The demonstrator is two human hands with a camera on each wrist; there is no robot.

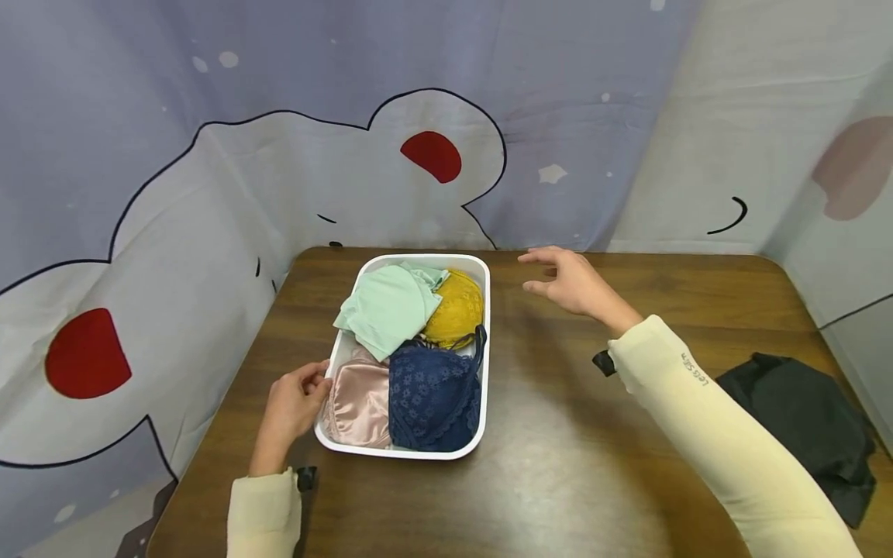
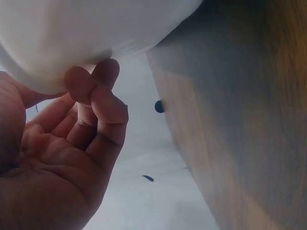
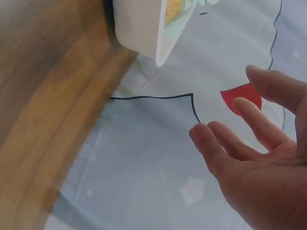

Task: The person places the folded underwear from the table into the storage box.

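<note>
A white plastic bin (image 1: 425,454) stands on the table, holding folded underwear. Inside it, a mint-green garment (image 1: 389,302) lies at the back left beside a yellow lace bra (image 1: 458,310). In front are a pink satin piece (image 1: 360,403) and a navy lace bra (image 1: 434,399), whose strap rises along the right wall. My left hand (image 1: 291,404) grips the bin's left rim; the left wrist view shows curled fingers (image 2: 108,103) against its outer wall. To the right of the bin, my right hand (image 1: 575,283) hangs in the air, fingers apart and holding nothing.
On the right side of the brown wooden table (image 1: 558,480) lies a crumpled black cloth (image 1: 795,418), partly behind the right sleeve. A printed curtain (image 1: 579,116) hangs along the table's back and sides.
</note>
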